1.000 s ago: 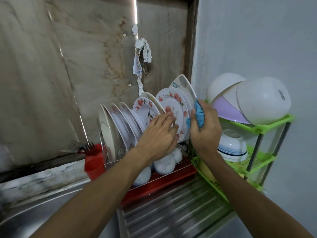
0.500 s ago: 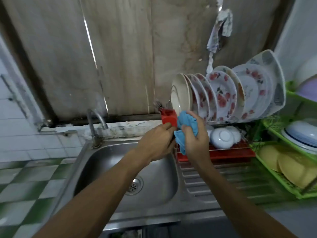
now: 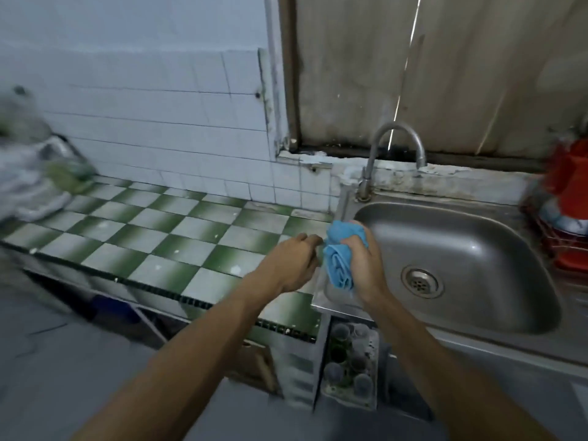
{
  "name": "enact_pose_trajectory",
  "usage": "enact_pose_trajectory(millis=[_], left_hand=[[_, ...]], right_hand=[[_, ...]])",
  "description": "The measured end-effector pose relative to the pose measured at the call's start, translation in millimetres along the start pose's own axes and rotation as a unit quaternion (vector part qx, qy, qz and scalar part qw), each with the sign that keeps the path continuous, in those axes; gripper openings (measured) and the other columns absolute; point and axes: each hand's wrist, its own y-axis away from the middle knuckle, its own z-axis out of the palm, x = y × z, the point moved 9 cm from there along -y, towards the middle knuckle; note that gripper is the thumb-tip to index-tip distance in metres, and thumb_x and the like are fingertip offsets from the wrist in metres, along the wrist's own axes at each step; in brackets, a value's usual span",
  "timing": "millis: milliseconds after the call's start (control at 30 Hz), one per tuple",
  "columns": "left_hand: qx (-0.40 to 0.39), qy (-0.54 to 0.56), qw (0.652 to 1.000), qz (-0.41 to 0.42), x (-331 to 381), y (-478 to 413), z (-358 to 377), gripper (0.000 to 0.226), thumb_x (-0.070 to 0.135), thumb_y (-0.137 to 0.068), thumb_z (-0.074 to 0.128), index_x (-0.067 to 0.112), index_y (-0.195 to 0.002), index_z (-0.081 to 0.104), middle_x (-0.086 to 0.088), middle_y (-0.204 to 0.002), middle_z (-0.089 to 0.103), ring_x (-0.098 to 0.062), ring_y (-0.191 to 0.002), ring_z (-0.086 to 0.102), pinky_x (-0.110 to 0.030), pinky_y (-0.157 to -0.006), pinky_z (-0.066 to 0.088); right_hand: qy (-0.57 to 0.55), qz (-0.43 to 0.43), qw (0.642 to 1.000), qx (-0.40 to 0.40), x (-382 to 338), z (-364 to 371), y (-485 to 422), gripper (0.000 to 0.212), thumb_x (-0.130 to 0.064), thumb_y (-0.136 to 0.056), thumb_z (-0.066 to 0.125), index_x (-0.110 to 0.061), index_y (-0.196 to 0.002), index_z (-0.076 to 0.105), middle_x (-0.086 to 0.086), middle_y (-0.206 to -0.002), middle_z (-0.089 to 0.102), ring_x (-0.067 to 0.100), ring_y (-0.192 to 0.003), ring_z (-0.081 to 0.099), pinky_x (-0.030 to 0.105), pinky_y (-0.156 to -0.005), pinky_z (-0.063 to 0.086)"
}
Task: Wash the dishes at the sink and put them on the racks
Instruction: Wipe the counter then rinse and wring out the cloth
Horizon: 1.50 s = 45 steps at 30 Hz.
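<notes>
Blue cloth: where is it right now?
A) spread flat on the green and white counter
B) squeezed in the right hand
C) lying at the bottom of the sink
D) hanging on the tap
B: the right hand grips the bunched-up blue cloth over the left edge of the sink. It is not on the tap, in the basin or on the counter.

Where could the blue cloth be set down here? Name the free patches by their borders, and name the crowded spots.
The checkered counter is bare between the blurred heap at far left and the sink. The sink is bare around its drain. Crowded: the red rack at the right edge and that heap.
</notes>
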Motion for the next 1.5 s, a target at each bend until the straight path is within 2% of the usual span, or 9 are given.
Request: enact_pose_trajectory(millis=[167, 300, 433, 633, 833, 1033, 1200, 1333, 1500], left_hand=[[0.002, 0.029, 0.997, -0.071, -108.9, 52.6, 8.9, 0.040, 0.017, -0.099, 0.044, 0.008, -0.137, 0.055, -0.018, -0.127, 0.062, -0.038, -0.112, 0.061, -0.041, -0.091, 0.049], [-0.023, 0.031, 0.991, -0.129, -173.2, 72.7, 25.1, 0.040, 0.013, -0.098, 0.045, 0.009, -0.137, 0.056, -0.017, -0.125, 0.062, -0.038, -0.113, 0.060, -0.042, -0.092, 0.049], [-0.043, 0.024, 0.985, -0.163, -230.3, 80.4, 38.2, 0.041, 0.014, -0.099, 0.043, 0.009, -0.137, 0.056, -0.017, -0.126, 0.062, -0.038, -0.111, 0.060, -0.041, -0.089, 0.049], [-0.094, -0.007, 0.976, -0.194, -304.6, 69.9, 58.3, 0.041, 0.010, -0.099, 0.040, 0.010, -0.139, 0.052, -0.017, -0.130, 0.059, -0.037, -0.115, 0.058, -0.040, -0.092, 0.047], [-0.113, -0.040, 0.978, -0.172, -358.8, 46.9, 68.9, 0.047, 0.007, -0.096, 0.043, 0.007, -0.143, 0.048, -0.015, -0.134, 0.055, -0.034, -0.118, 0.052, -0.039, -0.101, 0.042], [-0.032, 0.012, 0.981, -0.189, -454.5, 27.8, 56.2, 0.056, -0.004, -0.084, 0.064, 0.000, -0.139, 0.053, -0.021, -0.134, 0.057, -0.040, -0.116, 0.056, -0.050, -0.100, 0.049], [-0.001, -0.025, 0.990, -0.140, -537.8, 47.1, 51.0, 0.030, 0.009, -0.084, 0.050, -0.001, -0.108, 0.064, -0.016, -0.098, 0.064, -0.038, -0.085, 0.061, -0.046, -0.072, 0.050], [-0.085, -0.120, 0.985, -0.087, -577.7, 60.9, 79.4, 0.040, 0.011, -0.086, 0.052, -0.004, -0.122, 0.060, -0.023, -0.119, 0.061, -0.042, -0.104, 0.058, -0.049, -0.088, 0.045], [-0.094, -0.085, 0.991, -0.033, -541.2, 43.2, 94.5, 0.047, 0.021, -0.092, 0.038, -0.003, -0.129, 0.055, -0.028, -0.128, 0.055, -0.045, -0.115, 0.055, -0.054, -0.093, 0.048]], right_hand=[[0.082, 0.056, 0.994, -0.034, 52.1, 78.1, 11.9, 0.022, -0.016, -0.098, 0.054, -0.017, -0.120, 0.052, 0.007, -0.099, 0.061, 0.017, -0.075, 0.063, 0.028, -0.061, 0.051], [0.177, 0.079, 0.978, -0.078, 100.5, 124.7, 13.6, 0.017, -0.026, -0.099, 0.055, -0.026, -0.116, 0.054, 0.006, -0.101, 0.066, 0.021, -0.086, 0.066, 0.041, -0.079, 0.054], [0.244, 0.076, 0.962, -0.101, 142.5, 169.9, 6.4, 0.014, -0.029, -0.099, 0.053, -0.034, -0.112, 0.052, -0.010, -0.093, 0.063, 0.013, -0.082, 0.064, 0.034, -0.078, 0.052], [0.317, 0.037, 0.941, -0.113, 186.8, 230.3, -33.4, 0.022, -0.034, -0.101, 0.051, -0.035, -0.123, 0.051, -0.004, -0.120, 0.060, 0.014, -0.098, 0.060, 0.030, -0.082, 0.049], [0.391, -0.019, 0.914, -0.104, 208.9, 282.3, -67.5, 0.042, -0.035, -0.100, 0.053, -0.029, -0.141, 0.043, -0.001, -0.137, 0.051, 0.021, -0.118, 0.057, 0.036, -0.097, 0.049], [0.449, -0.118, 0.882, -0.084, 233.2, 370.2, -89.9, 0.062, -0.051, -0.099, 0.037, -0.016, -0.150, 0.039, 0.010, -0.153, 0.038, 0.028, -0.141, 0.038, 0.039, -0.112, 0.039], [0.505, -0.105, 0.840, -0.168, 308.2, 467.3, -88.4, 0.064, -0.050, -0.104, 0.029, -0.015, -0.157, 0.030, 0.021, -0.164, 0.020, 0.040, -0.153, 0.012, 0.055, -0.122, 0.022], [0.598, -0.145, 0.764, -0.195, 347.4, 492.4, -85.0, 0.064, -0.044, -0.103, 0.032, -0.008, -0.156, 0.032, 0.025, -0.162, 0.024, 0.043, -0.153, 0.011, 0.055, -0.123, 0.015], [0.644, -0.153, 0.733, -0.157, 344.5, 453.2, -90.0, 0.067, -0.044, -0.097, 0.039, -0.006, -0.153, 0.038, 0.024, -0.158, 0.034, 0.043, -0.149, 0.024, 0.053, -0.121, 0.025]])
